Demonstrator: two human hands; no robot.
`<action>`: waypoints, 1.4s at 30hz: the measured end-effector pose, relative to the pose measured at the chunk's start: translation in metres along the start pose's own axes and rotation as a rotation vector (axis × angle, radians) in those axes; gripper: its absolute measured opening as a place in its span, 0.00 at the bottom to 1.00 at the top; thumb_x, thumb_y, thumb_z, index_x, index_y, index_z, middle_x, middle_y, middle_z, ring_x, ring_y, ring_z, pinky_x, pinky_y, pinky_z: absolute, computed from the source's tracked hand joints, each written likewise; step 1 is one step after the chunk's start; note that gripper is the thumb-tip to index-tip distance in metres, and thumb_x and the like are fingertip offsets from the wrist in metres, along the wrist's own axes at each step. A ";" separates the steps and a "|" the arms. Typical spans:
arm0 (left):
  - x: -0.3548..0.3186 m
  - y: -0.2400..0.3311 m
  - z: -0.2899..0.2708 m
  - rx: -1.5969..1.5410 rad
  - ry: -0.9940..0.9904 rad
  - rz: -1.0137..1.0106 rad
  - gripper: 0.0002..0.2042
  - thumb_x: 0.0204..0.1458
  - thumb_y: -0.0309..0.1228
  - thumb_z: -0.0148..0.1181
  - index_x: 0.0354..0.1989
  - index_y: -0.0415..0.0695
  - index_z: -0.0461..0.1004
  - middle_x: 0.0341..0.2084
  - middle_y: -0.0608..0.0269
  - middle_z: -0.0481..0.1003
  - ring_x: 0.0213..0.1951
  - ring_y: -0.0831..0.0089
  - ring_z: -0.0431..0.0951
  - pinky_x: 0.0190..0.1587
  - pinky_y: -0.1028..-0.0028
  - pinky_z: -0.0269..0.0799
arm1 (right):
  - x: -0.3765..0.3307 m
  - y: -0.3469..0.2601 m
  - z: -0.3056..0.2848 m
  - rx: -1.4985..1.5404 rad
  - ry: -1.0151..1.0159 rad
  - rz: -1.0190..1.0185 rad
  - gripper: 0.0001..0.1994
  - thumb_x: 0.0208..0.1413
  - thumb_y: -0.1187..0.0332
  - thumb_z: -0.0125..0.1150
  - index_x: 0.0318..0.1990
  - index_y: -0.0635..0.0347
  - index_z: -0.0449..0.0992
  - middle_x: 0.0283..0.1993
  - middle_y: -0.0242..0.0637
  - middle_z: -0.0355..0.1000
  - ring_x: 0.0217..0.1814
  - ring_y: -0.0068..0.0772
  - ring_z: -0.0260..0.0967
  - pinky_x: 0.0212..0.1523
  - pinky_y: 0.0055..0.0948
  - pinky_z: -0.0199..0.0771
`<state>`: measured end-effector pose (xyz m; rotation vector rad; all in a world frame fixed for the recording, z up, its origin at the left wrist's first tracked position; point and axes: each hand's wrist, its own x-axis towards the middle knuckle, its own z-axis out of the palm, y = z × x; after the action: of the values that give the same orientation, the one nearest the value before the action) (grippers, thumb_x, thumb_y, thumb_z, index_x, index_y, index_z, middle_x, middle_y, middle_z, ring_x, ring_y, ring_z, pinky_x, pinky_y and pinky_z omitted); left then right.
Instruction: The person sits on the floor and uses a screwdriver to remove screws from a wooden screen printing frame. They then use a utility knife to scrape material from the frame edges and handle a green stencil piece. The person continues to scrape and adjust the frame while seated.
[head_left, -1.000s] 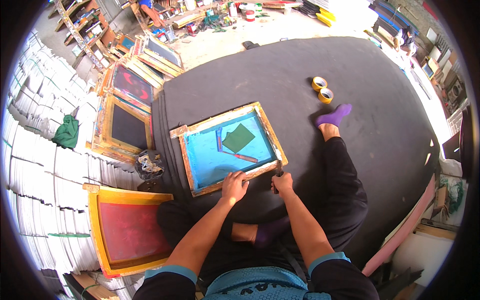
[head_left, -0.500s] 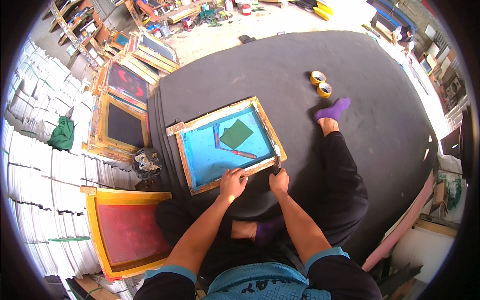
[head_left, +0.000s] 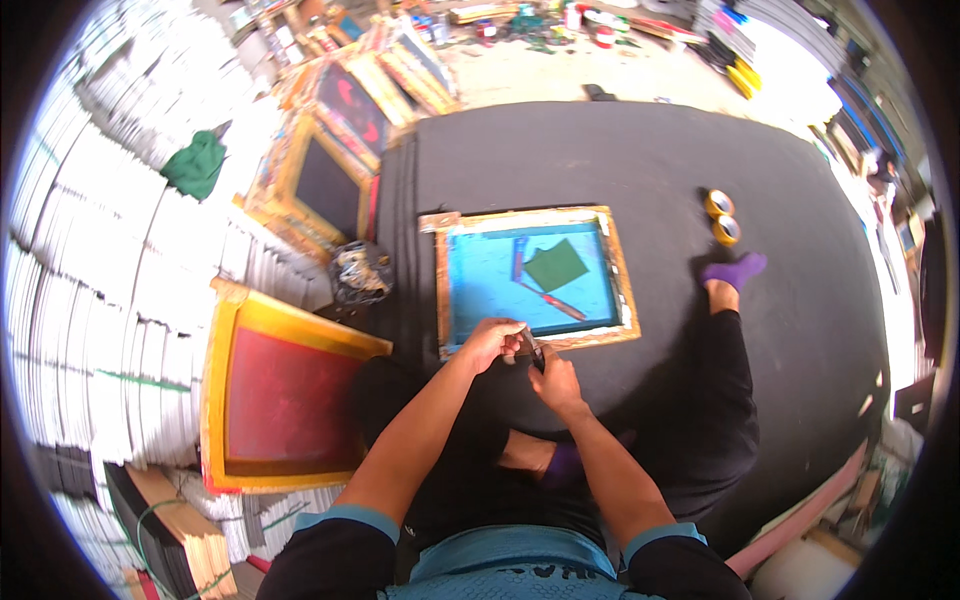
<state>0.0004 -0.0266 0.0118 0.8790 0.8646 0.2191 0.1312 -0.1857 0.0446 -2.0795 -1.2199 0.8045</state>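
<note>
My right hand [head_left: 557, 382] is closed round the dark handle of a small knife-like tool [head_left: 537, 354], its short blade pointing up and left. Curled in a pinch, my left hand [head_left: 488, 343] meets the blade's tip; whatever lies between those fingers is too small to make out. Both hands are over the near edge of a wooden screen-printing frame [head_left: 627, 305] with blue mesh. On the mesh lie a green cloth piece [head_left: 560, 268], a blue strip-shaped tool [head_left: 519, 258] and a slim red-and-grey tool [head_left: 563, 305].
The frame rests on a black padded surface [head_left: 560, 150]. Two yellow tape rolls [head_left: 719, 204] sit at the far right, near my purple-socked foot [head_left: 736, 270]. A yellow frame with red mesh [head_left: 290, 400] leans at left, by white paper stacks [head_left: 90, 290] and a crumpled dark bag [head_left: 361, 272].
My right hand and its tool have left the frame's near right corner and moved left to meet my left hand, which has lifted off the rim. The view has shifted leftward.
</note>
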 end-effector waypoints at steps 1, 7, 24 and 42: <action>-0.007 0.008 -0.008 -0.044 -0.011 -0.001 0.12 0.64 0.40 0.65 0.42 0.43 0.81 0.30 0.70 0.76 0.30 0.78 0.75 0.36 0.74 0.71 | 0.004 -0.003 0.003 0.007 -0.020 -0.044 0.18 0.58 0.63 0.66 0.52 0.62 0.74 0.37 0.63 0.79 0.45 0.71 0.76 0.45 0.58 0.76; -0.031 0.018 -0.074 -0.233 0.161 0.100 0.10 0.62 0.37 0.67 0.42 0.43 0.79 0.30 0.70 0.76 0.32 0.76 0.76 0.39 0.71 0.74 | 0.039 -0.042 0.030 0.191 -0.329 -0.141 0.15 0.65 0.63 0.63 0.51 0.66 0.75 0.35 0.55 0.78 0.38 0.55 0.80 0.41 0.47 0.76; 0.002 0.064 -0.298 -1.006 0.881 0.587 0.04 0.62 0.21 0.58 0.42 0.38 0.79 0.33 0.53 0.82 0.29 0.59 0.84 0.30 0.68 0.81 | 0.041 -0.049 0.058 0.612 -0.472 0.102 0.17 0.72 0.61 0.58 0.58 0.65 0.72 0.38 0.35 0.76 0.39 0.25 0.77 0.40 0.31 0.78; -0.019 0.028 -0.057 1.163 0.375 0.393 0.16 0.52 0.40 0.73 0.46 0.47 0.86 0.42 0.55 0.84 0.47 0.54 0.83 0.50 0.59 0.78 | -0.005 0.037 0.009 0.806 -0.518 0.562 0.22 0.73 0.54 0.55 0.64 0.59 0.68 0.48 0.44 0.79 0.46 0.38 0.81 0.41 0.38 0.81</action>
<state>-0.0496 0.0146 0.0247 2.1513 1.1631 0.2170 0.1423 -0.2030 0.0125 -1.5466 -0.3566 1.8161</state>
